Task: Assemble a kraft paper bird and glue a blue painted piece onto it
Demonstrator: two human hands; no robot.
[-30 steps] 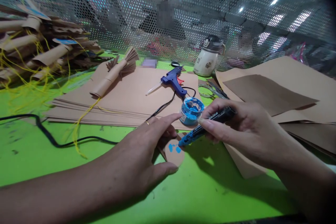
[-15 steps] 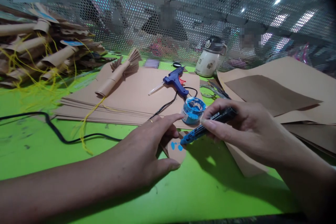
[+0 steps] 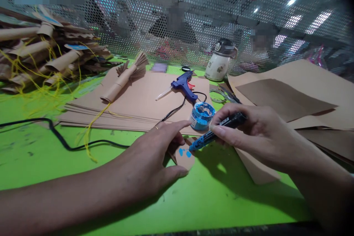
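The right grip [image 3: 254,136] is pinching a blue-tipped marker [image 3: 204,139], aiming it at the blue-spotted disc [image 3: 184,161]; the left grip [image 3: 153,153] is holding that disc over the green surface [image 3: 210,206], while a blue-smeared jar [image 3: 201,121] is sitting just beyond.

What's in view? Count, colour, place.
rounded paper piece: 1, brown with blue marks, front centre
cylindrical marker pen: 1, black and blue, tip at that piece
round open jar: 1, blue, behind marker pen
pistol-shaped glue gun: 1, blue, centre
thin cord: count unclear, black, left
flat paper sheets: several, brown, centre and right
pleated paper rolls: many, brown, left, centre
thin string: several strands, yellow, left
lidded bottle: 1, white and dark, back
looped object: count unclear, grey, before bottle
perforated screen: 1, grey, back
flat tabletop: 1, green, beneath
left hand: 1, at paper piece
right hand: 1, holding pen
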